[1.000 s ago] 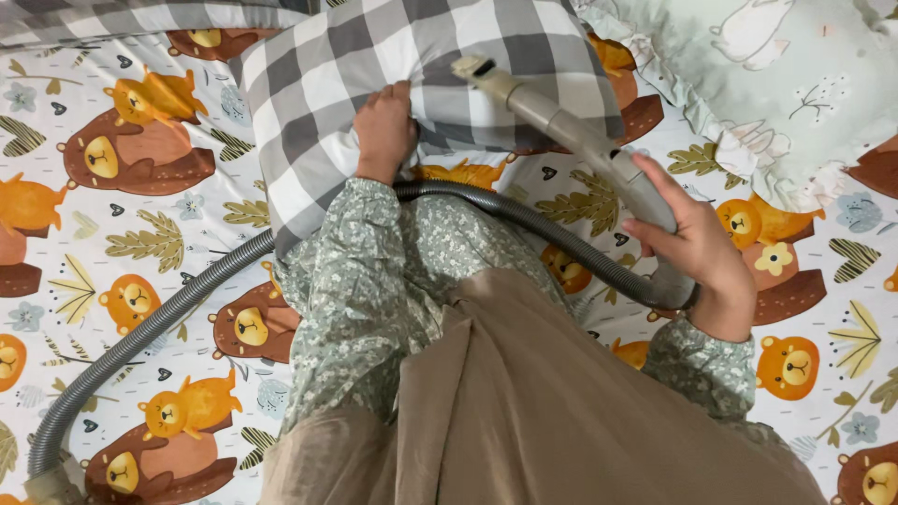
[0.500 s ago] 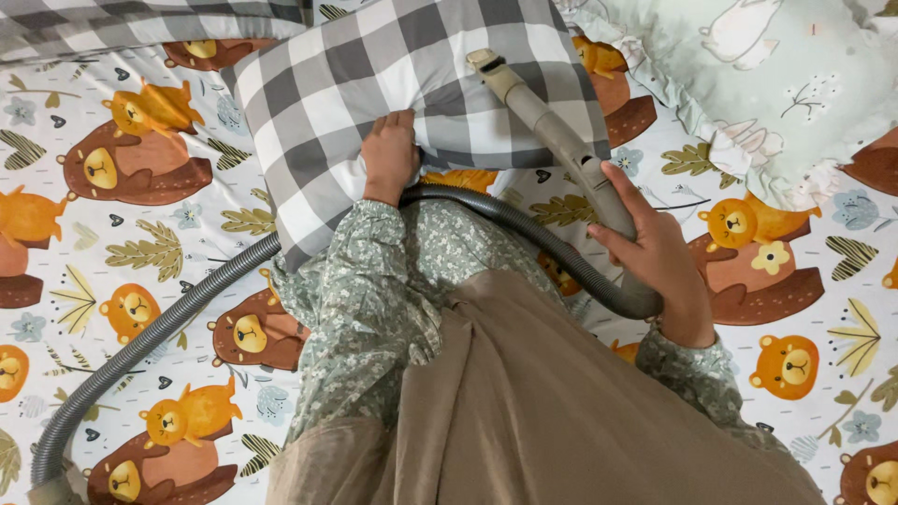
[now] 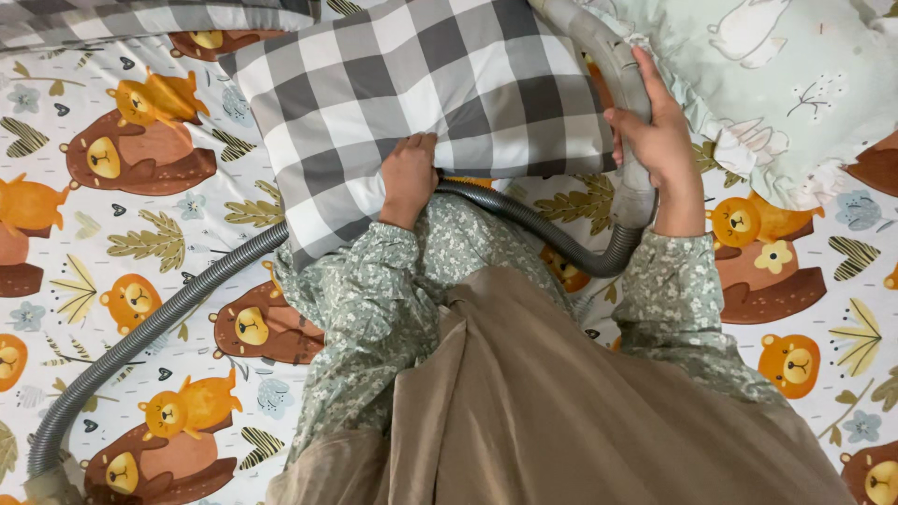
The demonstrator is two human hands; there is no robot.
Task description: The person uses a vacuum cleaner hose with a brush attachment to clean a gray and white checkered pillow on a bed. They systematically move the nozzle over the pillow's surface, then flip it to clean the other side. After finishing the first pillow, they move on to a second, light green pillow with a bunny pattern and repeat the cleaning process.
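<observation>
Left hand (image 3: 408,178) pinching near edge of grey-and-white checked fabric pillow (image 3: 421,103), right hand (image 3: 655,140) wrapped round grey plastic vacuum wand (image 3: 613,70); pillow's far part seemingly left.

- The right hand (image 3: 659,140) now sits higher, toward the upper right of the frame.
- The grey plastic vacuum wand (image 3: 613,65) now runs past the top edge, its nozzle out of view.

No packages, labels, signs or screens in view.
</observation>
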